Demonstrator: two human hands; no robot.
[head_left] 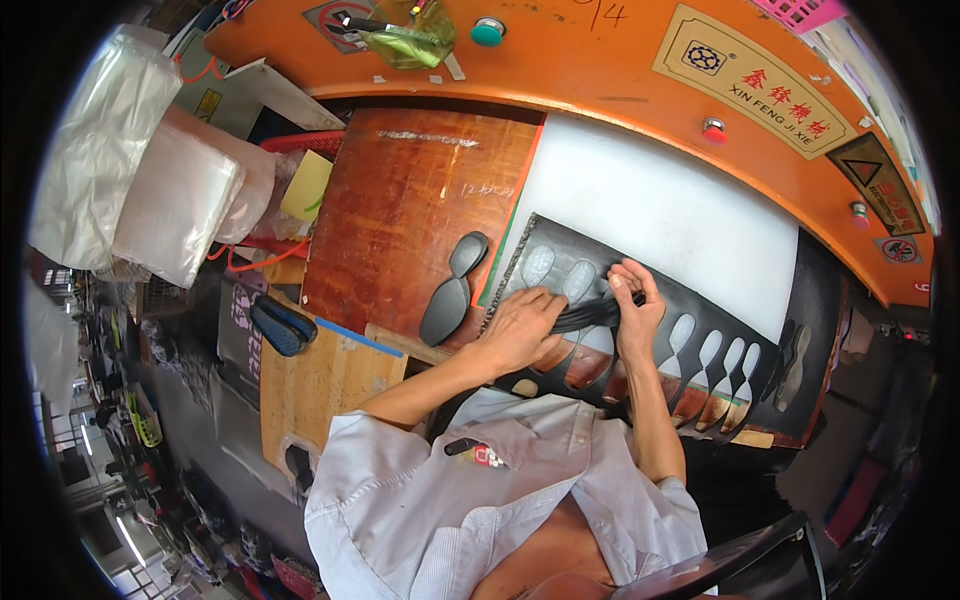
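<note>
A bundle of thin black shoe-sole pieces [590,314] lies between my two hands, over a black sheet [640,275] with several sole-shaped cutouts. My left hand [524,328] is closed on the bundle's left end, fingers curled over it. My right hand [640,312] holds the other end between thumb and curved fingers. White board and brown wood show through the cutouts. Left of the sheet, a stack of black sole pieces [455,290] lies on the reddish-brown wooden board [410,220]. How many pieces I hold cannot be made out.
An orange machine beam [590,75] with red and green buttons runs along the far side. A white board [660,210] lies beneath the sheet. A dark blue sole-shaped item [283,325] rests on the light wooden table [330,390]. Clear plastic bags [175,200] hang at left.
</note>
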